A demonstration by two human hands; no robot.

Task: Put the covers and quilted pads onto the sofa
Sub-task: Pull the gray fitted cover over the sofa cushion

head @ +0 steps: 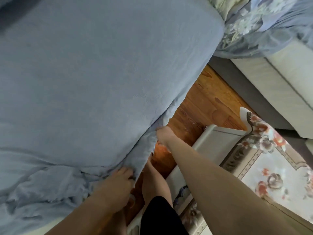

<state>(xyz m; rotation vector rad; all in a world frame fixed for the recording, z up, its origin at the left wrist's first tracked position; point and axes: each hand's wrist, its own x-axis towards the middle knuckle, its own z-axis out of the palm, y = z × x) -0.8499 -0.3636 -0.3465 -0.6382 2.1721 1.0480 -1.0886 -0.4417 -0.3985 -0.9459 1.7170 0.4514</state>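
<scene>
Below, the left hand (116, 182) and right hand (163, 135) each pinch the gathered hem of the blue cover (94, 85), stretched over the sofa cushion on the left. Uneven pulling could slip the corner off. Wooden floor (199, 106) leaves narrow room before the low table (218, 138), near right.
</scene>
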